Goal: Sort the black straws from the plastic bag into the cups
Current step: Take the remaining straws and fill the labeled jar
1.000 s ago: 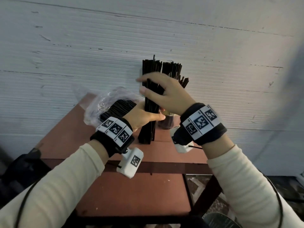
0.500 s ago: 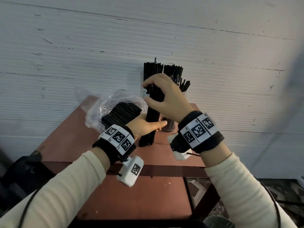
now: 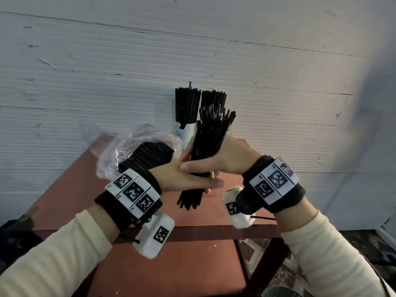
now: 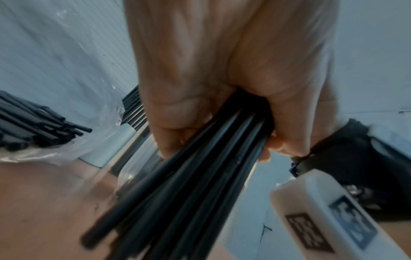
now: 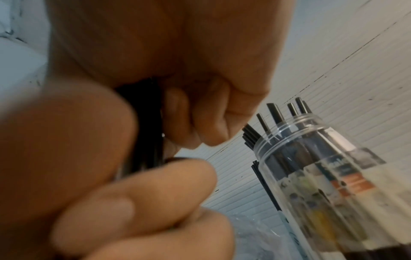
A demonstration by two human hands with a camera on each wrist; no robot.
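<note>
Nearly upright straw bundle (image 3: 206,146), tops wallward

The straws (image 3: 206,144) were black, the table (image 3: 184,260) was red-brown, and the wall (image 3: 85,71) was white with thin lines.

Bare tabletop (image 3: 192,264) near front; plastic bag (image 3: 137,146) back-left, straw-filled cups (image 3: 188,133) crowd wall.

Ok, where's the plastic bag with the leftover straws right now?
In the head view the plastic bag lies on the red table, back left, just beyond the left hand and left of the white cup.
</note>
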